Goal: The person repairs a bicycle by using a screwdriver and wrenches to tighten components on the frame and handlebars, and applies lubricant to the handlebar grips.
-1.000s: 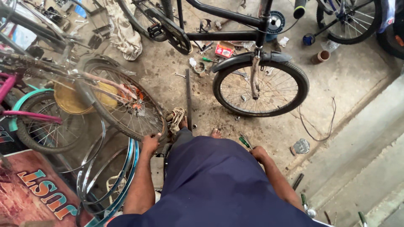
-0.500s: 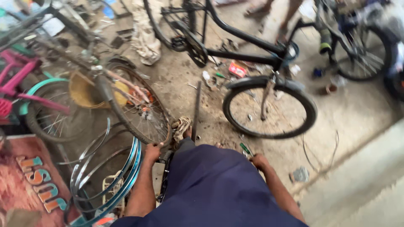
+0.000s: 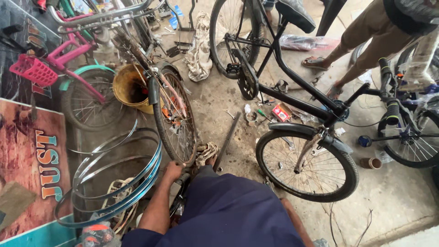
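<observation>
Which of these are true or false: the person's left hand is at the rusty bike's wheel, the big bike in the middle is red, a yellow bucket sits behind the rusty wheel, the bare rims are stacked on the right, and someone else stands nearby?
1. The left hand rests at the bottom of the rusty wheel. True.
2. The big bike in the middle is red. False: its frame is black.
3. A yellow bucket sits behind the rusty wheel. True.
4. The bare rims are stacked on the right. False: they lie on the left, beside the left arm.
5. Another person's sandalled feet show at the top right. True.
</observation>
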